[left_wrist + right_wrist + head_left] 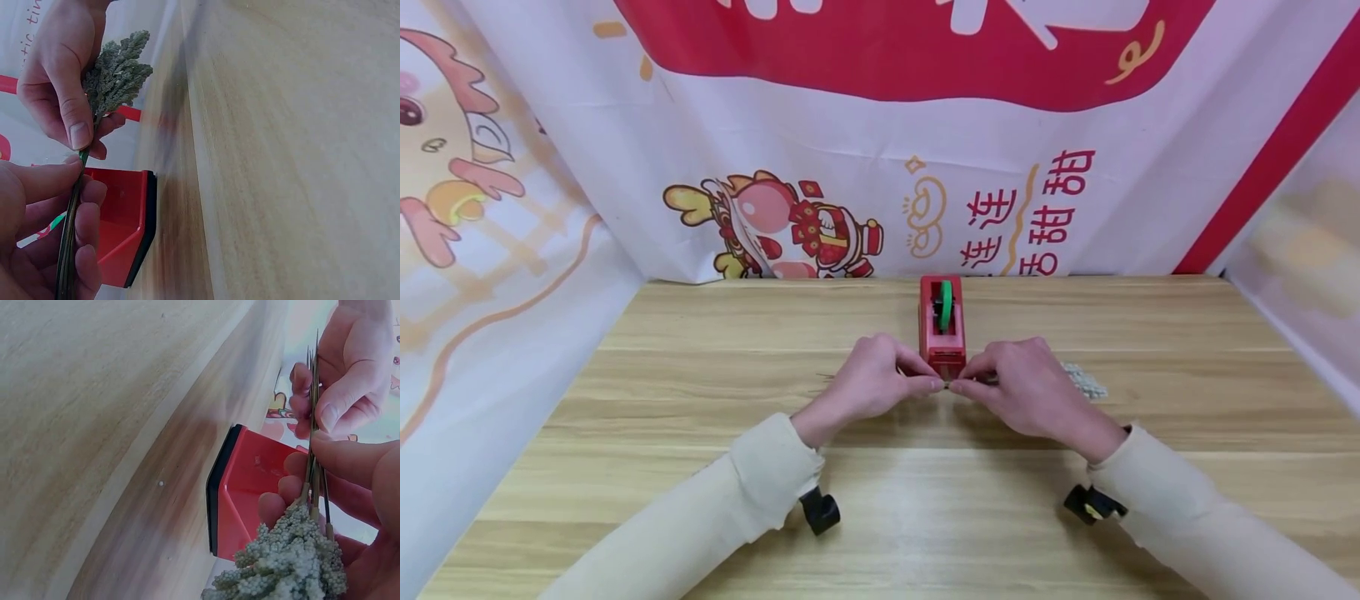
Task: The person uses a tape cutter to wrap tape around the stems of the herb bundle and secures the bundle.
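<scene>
Between both hands lies a bunch of thin dark stems [67,250] with pale grey-green clustered flower heads [287,559]. My left hand [880,379] pinches the stems between thumb and fingers, their ends pointing left. With thumb and fingertips, my right hand [1030,387] grips the stems nearer the heads, which stick out to the right. The thumbs almost meet. A bit of green shows on the stems at the fingertips in the left wrist view. Just beyond the hands stands a red tape dispenser [947,360] holding a green tape roll [946,304].
The wood-grain table [910,517] reaches back to a printed white and red cloth [865,142]. More printed cloth hangs at the left and right sides. A tiny white speck [161,484] lies on the tabletop near the dispenser.
</scene>
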Available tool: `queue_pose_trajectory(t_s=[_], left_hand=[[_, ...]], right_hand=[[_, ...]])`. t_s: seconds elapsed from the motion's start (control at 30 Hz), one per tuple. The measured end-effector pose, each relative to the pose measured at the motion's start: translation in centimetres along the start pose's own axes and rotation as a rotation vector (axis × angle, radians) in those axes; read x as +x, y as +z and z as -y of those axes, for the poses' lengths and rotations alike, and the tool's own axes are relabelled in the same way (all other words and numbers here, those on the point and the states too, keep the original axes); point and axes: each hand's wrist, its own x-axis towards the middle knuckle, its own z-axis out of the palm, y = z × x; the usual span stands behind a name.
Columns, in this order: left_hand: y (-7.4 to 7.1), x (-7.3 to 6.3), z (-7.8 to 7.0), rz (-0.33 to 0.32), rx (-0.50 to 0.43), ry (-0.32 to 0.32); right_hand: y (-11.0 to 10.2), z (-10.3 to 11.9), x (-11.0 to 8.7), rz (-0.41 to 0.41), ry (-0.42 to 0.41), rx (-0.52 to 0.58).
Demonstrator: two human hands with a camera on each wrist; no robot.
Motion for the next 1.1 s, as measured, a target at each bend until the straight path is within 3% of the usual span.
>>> queue_pose_trajectory(t_s=[0.2, 0.37, 0.5, 0.7, 0.9, 1.1], left_hand=[[-0.5, -0.1, 0.0, 0.015, 0.014, -0.02], [-0.9, -0.1, -0.1, 0.013, 0.01, -0.031], [-1.1, -0.2, -0.2, 0.027, 0.026, -0.018], [-1.2, -0.5, -0.4, 0.028, 0.029, -0.027], [-1.1, -0.7, -0.8, 0.002, 0.032, -0.028], [-0.6, -0.9, -1.2, 0.004, 0.032, -0.005]], right_hand=[[0.0, -0.5, -0.5, -0.055, -0.068, 0.074], [-0.3, -1.4, -0.8, -0.085, -0.244, 0.141], [-0.4, -2.0, -0.8, -0.081, -0.359, 0.111], [-0.4, -2.1, -1.1, -0.047, -0.307, -0.006], [-0.8, -1.7, -1.1, -0.035, -0.295, -0.035], [-1.5, -0.6, -0.6, 0.078, -0.277, -0.01]])
